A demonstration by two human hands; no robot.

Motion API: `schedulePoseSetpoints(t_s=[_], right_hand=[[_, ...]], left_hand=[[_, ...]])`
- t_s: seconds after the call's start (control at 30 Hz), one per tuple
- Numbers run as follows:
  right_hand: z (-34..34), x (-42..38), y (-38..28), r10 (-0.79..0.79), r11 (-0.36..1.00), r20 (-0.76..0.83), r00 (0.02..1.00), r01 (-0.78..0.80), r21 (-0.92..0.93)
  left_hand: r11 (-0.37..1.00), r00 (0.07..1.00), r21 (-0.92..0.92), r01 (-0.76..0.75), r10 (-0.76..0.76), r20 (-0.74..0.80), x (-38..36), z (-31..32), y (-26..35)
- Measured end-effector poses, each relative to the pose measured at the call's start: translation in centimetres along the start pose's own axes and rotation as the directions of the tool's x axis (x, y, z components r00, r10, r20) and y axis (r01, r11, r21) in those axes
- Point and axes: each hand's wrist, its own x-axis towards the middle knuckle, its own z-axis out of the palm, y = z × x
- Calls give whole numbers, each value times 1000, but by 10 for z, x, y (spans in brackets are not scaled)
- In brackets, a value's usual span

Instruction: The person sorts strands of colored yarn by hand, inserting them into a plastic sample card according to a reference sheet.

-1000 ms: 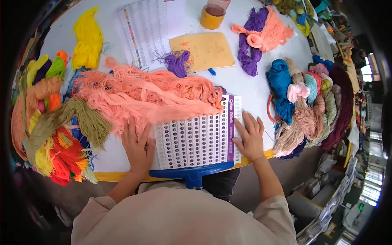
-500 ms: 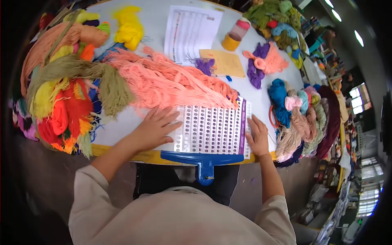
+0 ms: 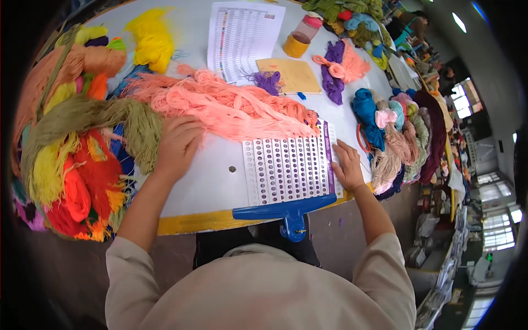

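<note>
A bundle of coral-pink yarn [image 3: 231,113] lies across the table. At its lower left end, my left hand [image 3: 180,144] rests with fingers extended against the strands, not visibly closed on any. Under the yarn's right part sits a white perforated thread card [image 3: 286,165] with rows of round holes and a purple printed strip. A blue clip [image 3: 283,209] holds its lower edge at the table edge. My right hand [image 3: 347,166] lies open at the card's right side, fingers spread and touching its edge. A small dark round disc [image 3: 232,169] lies between my left hand and the card.
Piled skeins [image 3: 77,181] crowd the left, and more skeins [image 3: 399,126] lie at the right. Farther back are yellow yarn [image 3: 151,44], a printed sheet [image 3: 242,36], a tan envelope [image 3: 297,76], purple yarn [image 3: 333,85] and a jar [image 3: 297,45]. A person [image 3: 412,27] is far right.
My left hand has moved left and away from the card to the pink yarn's end, uncovering the round disc. My right hand stays by the card. The view has shifted slightly.
</note>
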Motion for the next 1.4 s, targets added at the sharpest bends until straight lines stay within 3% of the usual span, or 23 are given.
schedulePoseSetpoints(t_s=[0.1, 0.2, 0.47, 0.53, 0.6, 0.63, 0.7, 0.77, 1.07, 1.17, 1.23, 1.27, 1.3, 1.33, 1.37, 1.4], right_hand=[[-3, 2, -1, 3, 1000, 19, 1000, -3, 10], [-3, 3, 1, 11, 1000, 37, 999, -11, -5], [1, 3, 3, -6, 1000, 6, 1000, 6, 20], [8, 0, 9, -14, 1000, -26, 1000, 15, 20], [19, -2, 14, -52, 997, -62, 997, 55, 50], [16, -1, 9, 18, 999, -4, 1000, -18, 51], [23, -2, 20, -96, 995, -51, 994, 96, 6], [14, -1, 8, -75, 997, -31, 997, 76, 30], [10, -8, 13, -91, 994, -74, 993, 95, 49], [14, -9, 20, -62, 982, -149, 987, 87, 166], [17, -10, 30, -42, 967, -201, 979, 91, 240], [16, -10, 28, -27, 969, -192, 981, 73, 237], [14, -9, 26, -5, 973, -180, 984, 46, 226], [14, -9, 26, -13, 973, -184, 983, 55, 224], [15, -9, 28, -29, 976, -205, 978, 73, 207], [9, -8, 25, -21, 977, -199, 980, 62, 205]], left_hand=[[985, 976, -104, 139, -154, -153, 6, -9, -4], [973, 962, -126, 192, -211, -170, 6, -9, -9], [976, 969, -121, 180, -197, -147, 10, -3, -14], [994, 980, -78, 79, -92, -176, 4, -1, -26], [980, 976, -172, 102, -132, -172, -9, 7, -40], [995, 979, -98, 20, -39, -198, -10, 5, -43], [975, 973, -216, 53, -99, -207, -8, -5, -41], [966, 959, -236, 103, -160, -234, -7, -9, -37], [978, 946, -63, 197, -207, -250, -19, -6, -23], [952, 911, -3, 306, -294, -289, -6, -24, 30], [928, 877, -262, 265, -345, -334, 24, -58, 112], [965, 903, -234, 116, -201, -380, 37, -81, 156], [969, 988, -245, 25, -61, -141, 41, -122, 203], [956, 994, -294, 6, -38, -104, 65, -124, 232], [912, 947, -319, -259, 174, -272, 84, -122, 261], [811, 824, -300, -502, 343, -451, 98, -118, 288]])
